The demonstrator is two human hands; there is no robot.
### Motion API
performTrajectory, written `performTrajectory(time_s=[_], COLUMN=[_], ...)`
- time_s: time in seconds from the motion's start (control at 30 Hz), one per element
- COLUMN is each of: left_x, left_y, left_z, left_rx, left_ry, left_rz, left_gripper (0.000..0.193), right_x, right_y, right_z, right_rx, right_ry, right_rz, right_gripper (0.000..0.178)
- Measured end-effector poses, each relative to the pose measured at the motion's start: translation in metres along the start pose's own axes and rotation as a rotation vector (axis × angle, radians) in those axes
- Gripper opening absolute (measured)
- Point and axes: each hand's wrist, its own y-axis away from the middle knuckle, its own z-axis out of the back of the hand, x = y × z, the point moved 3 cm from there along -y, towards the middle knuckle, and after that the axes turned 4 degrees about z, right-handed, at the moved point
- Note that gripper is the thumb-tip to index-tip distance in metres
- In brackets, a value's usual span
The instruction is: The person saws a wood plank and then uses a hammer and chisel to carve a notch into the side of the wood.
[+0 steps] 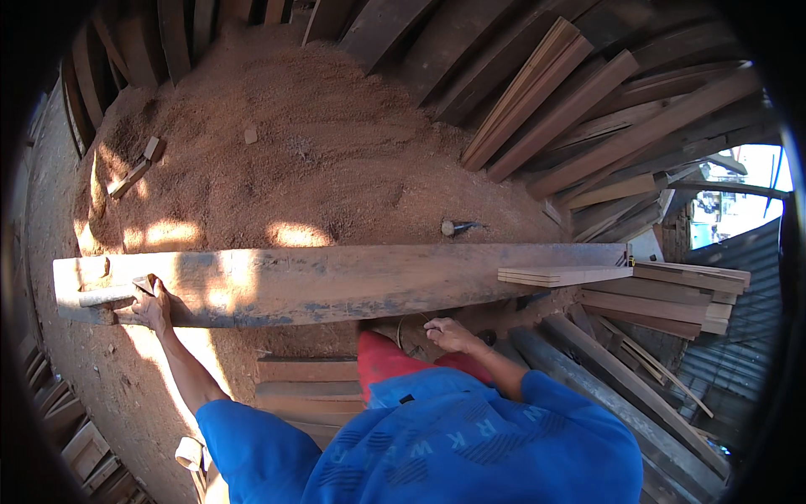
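Observation:
A long, thick wooden plank (353,281) lies crosswise before me, its near edge darkened. At its left end, my left hand (151,307) is closed around a small brown block (145,284); the exact kind is unclear. Touching or just beside that hand is a pale, rod-like piece (105,296) on the plank. My right hand (452,335) is closed near my lap, close to the plank's near edge. Whatever its fingers hold, if anything, is too small to make out. A thin curved cord or wire (400,333) shows to the left of it.
Thin light boards (564,275) rest on the plank's right end, with stacked boards (646,307) beyond. A hammer-like tool (457,228) lies on the sawdust heap (294,160) behind the plank. Timber (554,109) leans around the far side. Beams (621,395) lie at my right.

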Motion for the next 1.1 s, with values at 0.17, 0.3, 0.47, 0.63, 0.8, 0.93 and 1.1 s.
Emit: performTrajectory(time_s=[0.17,0.3,0.47,0.63,0.8,0.93,1.1], left_x=[-0.022,-0.069,-0.231,-0.324,-0.400,-0.434,-0.495], left_y=[-0.001,0.069,0.242,0.332,0.462,0.578,0.672], left_z=[0.042,0.082,0.270,0.409,0.510,0.545,0.520], left_rx=[0.152,0.073,0.708,1.451,2.452,2.580,1.964], left_ry=[0.069,0.597,1.483,2.001,1.949,1.455,1.021], left_rz=[0.018,-0.073,-0.170,-0.512,-0.421,-0.608,-1.345], left_gripper=[0.071,0.081,0.076,0.083,0.089,0.091,0.083], right_x=[0.064,0.123,0.204,0.238,0.144,0.027,-0.114], right_y=[-0.003,-0.008,0.047,0.143,0.239,0.301,0.332], right_z=[0.008,0.031,0.113,0.196,0.235,0.241,0.173], right_rx=[0.084,-0.062,-0.520,-0.976,-1.371,-1.370,-1.354], right_ry=[0.117,0.163,0.192,0.428,0.419,0.222,-0.338], right_rz=[-0.031,0.065,0.361,0.620,0.437,0.330,0.189], right_gripper=[0.047,0.057,0.085,0.095,0.074,0.046,0.037])
